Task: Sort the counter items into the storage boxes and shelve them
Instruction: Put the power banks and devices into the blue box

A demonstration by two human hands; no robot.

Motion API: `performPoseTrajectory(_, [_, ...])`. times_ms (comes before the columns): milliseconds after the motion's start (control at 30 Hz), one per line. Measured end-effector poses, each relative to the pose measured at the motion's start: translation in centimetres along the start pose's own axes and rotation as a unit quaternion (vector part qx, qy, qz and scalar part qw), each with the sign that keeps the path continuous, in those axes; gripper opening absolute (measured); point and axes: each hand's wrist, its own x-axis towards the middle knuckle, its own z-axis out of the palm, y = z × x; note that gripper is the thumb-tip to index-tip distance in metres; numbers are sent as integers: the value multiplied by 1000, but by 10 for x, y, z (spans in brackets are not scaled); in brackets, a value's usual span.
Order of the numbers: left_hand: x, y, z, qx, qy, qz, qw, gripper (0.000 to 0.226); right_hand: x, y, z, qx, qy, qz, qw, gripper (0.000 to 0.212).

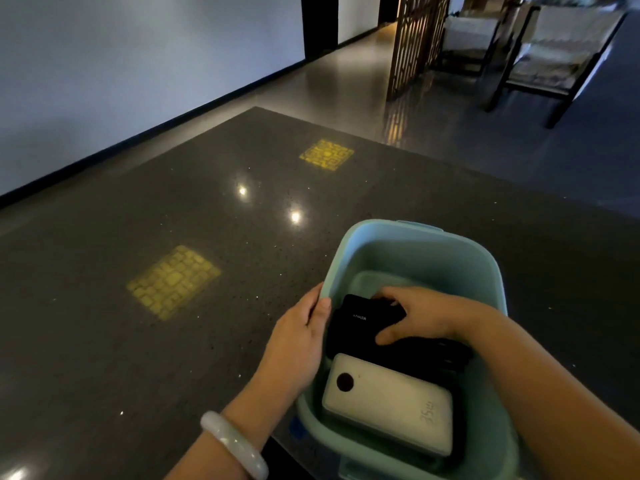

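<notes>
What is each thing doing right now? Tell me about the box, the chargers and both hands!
Teal storage box: on the counter, open, no lid.
Black Anker power bank: inside the box, being gripped.
White power bank: lying flat inside the box.
Left hand: holding the box's rim.
Right hand: gripping the black Anker power bank.

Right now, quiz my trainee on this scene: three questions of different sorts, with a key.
1. True or false: the left hand grips the rim of the teal storage box.
2. Multiple choice: the right hand holds which item? A) the white power bank B) the black Anker power bank C) the white bangle
3. Fill in: the white power bank lies ____ the box, nearer the person than the black one.

Key: 1 true; 2 B; 3 inside.
</notes>
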Motion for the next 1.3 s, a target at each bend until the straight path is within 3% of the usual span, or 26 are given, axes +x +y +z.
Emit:
performPoseTrajectory(167, [4,-3,1,17,1,-14,1000,44,8,-2,-3,3,-19,5,1000,43])
performPoseTrajectory(700, [2,-2,1,24,8,-1,1000,39,20,-2,3,66,-21,27,997,58])
performPoseTrajectory(1000, [0,1,-1,19,2,5,1000,36,20,-2,2,109,-32,41,993,55])
performPoseTrajectory(1300, [1,1,0,13,2,3,1000,38,18,0,3,104,-40,37,993,37])
